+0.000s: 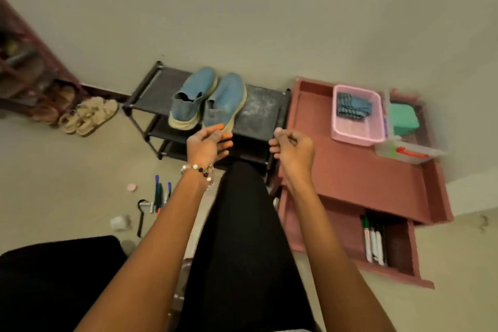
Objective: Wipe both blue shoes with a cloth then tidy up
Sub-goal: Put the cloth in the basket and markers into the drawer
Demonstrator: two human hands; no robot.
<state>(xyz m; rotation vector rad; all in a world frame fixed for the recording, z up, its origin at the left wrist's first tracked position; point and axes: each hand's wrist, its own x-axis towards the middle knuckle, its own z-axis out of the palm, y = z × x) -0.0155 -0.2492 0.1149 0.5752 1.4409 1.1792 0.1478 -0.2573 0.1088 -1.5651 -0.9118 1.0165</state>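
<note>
Her left hand [208, 144] and right hand [292, 147] hovered apart, loosely curled, holding nothing, before the blue shoes [208, 97] paired on the rack [262, 105]; the cloth [353, 105] waited folded in its pink basket [358, 136], probably unused.

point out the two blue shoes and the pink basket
left blue shoe [192, 97]: head view, on its upper near the opening
right blue shoe [226, 101]: head view, on the middle of its upper
pink basket [350, 135]: head view, on its near rim
</note>
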